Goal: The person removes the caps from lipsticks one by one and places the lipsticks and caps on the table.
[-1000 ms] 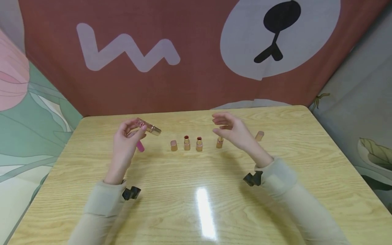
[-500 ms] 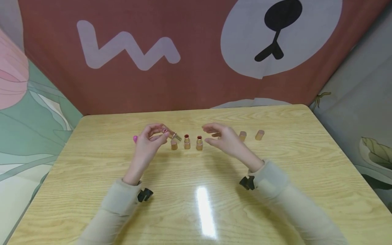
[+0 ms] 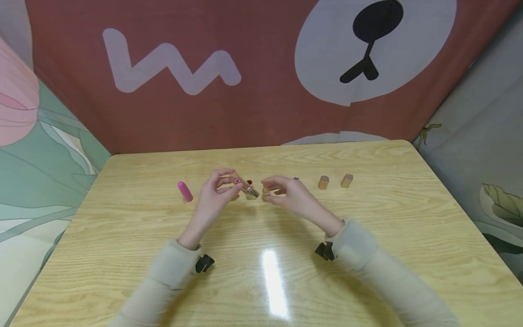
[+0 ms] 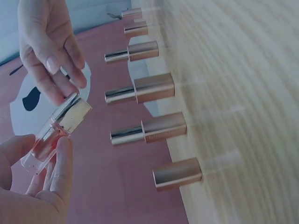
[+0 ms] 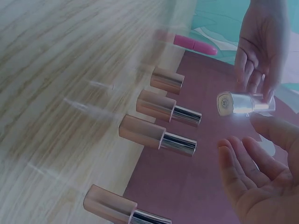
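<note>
To the right of the pink tube [image 5: 195,44], and held up off the worktop [image 3: 229,254], is the clear tube [image 4: 55,125] with its gold end [image 4: 71,113]. The left hand [image 3: 214,191] pinches the see-through part between thumb and fingers. The right hand [image 3: 289,194], farther right of the pink tube, has its fingers apart and loosely curved just beside the gold end (the right wrist view shows a gap, so no grip there). Going right from the pink tube along the worktop stand a lone cap [image 5: 167,80], three uncapped lipsticks [image 4: 154,88] and, farthest off, two more caps [image 3: 323,182]. The step in hand looks like opening the clear tube. If so, the next move calls for the right fingers to close on the gold end while the left hand holds firm, then a straight pull, clear of the lipsticks.
</note>
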Motion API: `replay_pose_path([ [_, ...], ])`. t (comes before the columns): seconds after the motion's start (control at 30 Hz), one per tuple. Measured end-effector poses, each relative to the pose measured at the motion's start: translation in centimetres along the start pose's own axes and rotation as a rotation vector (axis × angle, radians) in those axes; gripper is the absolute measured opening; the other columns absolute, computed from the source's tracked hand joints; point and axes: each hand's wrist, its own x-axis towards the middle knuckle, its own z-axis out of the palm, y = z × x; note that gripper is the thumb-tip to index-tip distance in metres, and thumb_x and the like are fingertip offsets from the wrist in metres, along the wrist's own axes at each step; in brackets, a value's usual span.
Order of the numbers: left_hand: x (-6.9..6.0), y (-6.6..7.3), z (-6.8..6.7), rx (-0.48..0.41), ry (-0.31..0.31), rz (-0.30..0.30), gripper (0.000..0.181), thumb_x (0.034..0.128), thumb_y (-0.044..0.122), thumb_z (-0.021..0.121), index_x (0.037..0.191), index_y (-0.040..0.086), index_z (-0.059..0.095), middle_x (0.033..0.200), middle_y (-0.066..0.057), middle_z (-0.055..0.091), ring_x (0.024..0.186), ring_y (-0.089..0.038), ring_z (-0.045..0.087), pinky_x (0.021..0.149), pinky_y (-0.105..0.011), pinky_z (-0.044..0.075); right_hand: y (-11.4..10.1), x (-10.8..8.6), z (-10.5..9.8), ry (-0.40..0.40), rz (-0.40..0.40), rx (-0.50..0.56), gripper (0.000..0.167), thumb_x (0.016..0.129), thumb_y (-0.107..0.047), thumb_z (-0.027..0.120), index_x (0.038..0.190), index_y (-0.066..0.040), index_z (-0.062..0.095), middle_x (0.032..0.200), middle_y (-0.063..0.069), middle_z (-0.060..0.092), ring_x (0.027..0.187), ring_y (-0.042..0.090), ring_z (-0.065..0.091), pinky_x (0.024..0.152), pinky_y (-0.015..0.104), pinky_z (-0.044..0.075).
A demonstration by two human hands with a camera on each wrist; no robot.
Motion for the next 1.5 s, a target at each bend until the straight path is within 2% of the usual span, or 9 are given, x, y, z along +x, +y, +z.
replay_pose_path([
  [0.1, 0.0, 0.0, 0.5, -0.012, -0.021, 0.007, 0.043, 0.0908, 0.008, 0.063, 0.131, 0.005, 0.048, 0.120, -0.019, 0.061, 0.097, -0.018, 0.069, 0.084, -0.036, 0.058, 0.0, 0.0, 0.2, -0.004, 0.002, 0.006, 0.040, 0.088, -0.008, 0.066, 0.126, 0.004, 0.057, 0.123, 0.020, 0.063, 0.112, 0.032, 0.062, 0.096, 0.039, 0.052],
  [0.2, -0.1, 0.0, 0.9, -0.016, -0.045, 0.013, 0.043, 0.0913, 0.008, 0.063, 0.132, 0.005, 0.048, 0.121, -0.020, 0.061, 0.104, -0.029, 0.067, 0.082, -0.034, 0.058, 0.1, 0.0, 0.4, -0.005, 0.003, 0.014, 0.039, 0.089, -0.007, 0.065, 0.125, 0.005, 0.057, 0.122, 0.021, 0.063, 0.112, 0.033, 0.062, 0.095, 0.038, 0.053],
  [0.33, -0.2, 0.0, 1.4, -0.022, -0.083, 0.018, 0.044, 0.0922, 0.008, 0.061, 0.134, 0.004, 0.046, 0.123, -0.021, 0.060, 0.107, -0.037, 0.064, 0.080, -0.030, 0.058, 0.3, 0.1, 0.8, -0.011, -0.005, 0.050, 0.037, 0.091, -0.007, 0.063, 0.124, 0.006, 0.057, 0.119, 0.022, 0.064, 0.110, 0.033, 0.063, 0.091, 0.035, 0.055],
  [0.5, -0.2, 0.0, 1.7, -0.034, -0.102, 0.026, 0.043, 0.0924, 0.008, 0.061, 0.133, 0.004, 0.046, 0.121, -0.021, 0.061, 0.102, -0.031, 0.067, 0.081, -0.030, 0.058, 0.0, 0.0, 1.0, -0.026, 0.000, 0.070, 0.036, 0.093, -0.011, 0.061, 0.125, 0.004, 0.057, 0.118, 0.020, 0.066, 0.108, 0.032, 0.065, 0.087, 0.031, 0.057],
  [0.63, -0.2, -0.1, 1.7, -0.036, -0.101, 0.036, 0.043, 0.0922, 0.008, 0.061, 0.133, 0.004, 0.047, 0.121, -0.021, 0.061, 0.099, -0.026, 0.068, 0.082, -0.029, 0.058, 0.0, 0.0, 1.0, -0.030, 0.021, 0.052, 0.034, 0.094, -0.014, 0.060, 0.124, 0.001, 0.059, 0.114, 0.018, 0.068, 0.104, 0.030, 0.067, 0.087, 0.032, 0.057],
  [1.07, -0.2, 0.2, 1.5, -0.025, -0.093, 0.037, 0.043, 0.0922, 0.010, 0.062, 0.132, 0.005, 0.048, 0.120, -0.019, 0.061, 0.103, -0.030, 0.066, 0.084, -0.033, 0.058, -0.1, 0.0, 0.8, -0.069, 0.088, 0.100, 0.032, 0.094, -0.018, 0.060, 0.123, -0.003, 0.061, 0.113, 0.016, 0.068, 0.102, 0.028, 0.068, 0.086, 0.034, 0.057],
  [1.23, -0.3, 0.2, 1.5, -0.019, -0.100, 0.041, 0.043, 0.0922, 0.011, 0.062, 0.133, 0.006, 0.048, 0.120, -0.019, 0.061, 0.102, -0.028, 0.067, 0.084, -0.034, 0.058, 0.0, -0.1, 0.7, -0.072, 0.080, 0.113, 0.033, 0.094, -0.018, 0.061, 0.123, -0.003, 0.061, 0.113, 0.017, 0.068, 0.101, 0.028, 0.068, 0.085, 0.034, 0.057],
  [1.5, -0.3, 0.2, 1.6, -0.020, -0.100, 0.057, 0.042, 0.0926, 0.012, 0.062, 0.132, 0.007, 0.050, 0.119, -0.019, 0.062, 0.098, -0.024, 0.068, 0.085, -0.037, 0.058, 0.3, -0.1, 0.4, -0.086, 0.026, 0.138, 0.033, 0.094, -0.017, 0.061, 0.122, -0.001, 0.060, 0.115, 0.018, 0.066, 0.102, 0.029, 0.067, 0.086, 0.035, 0.056],
])
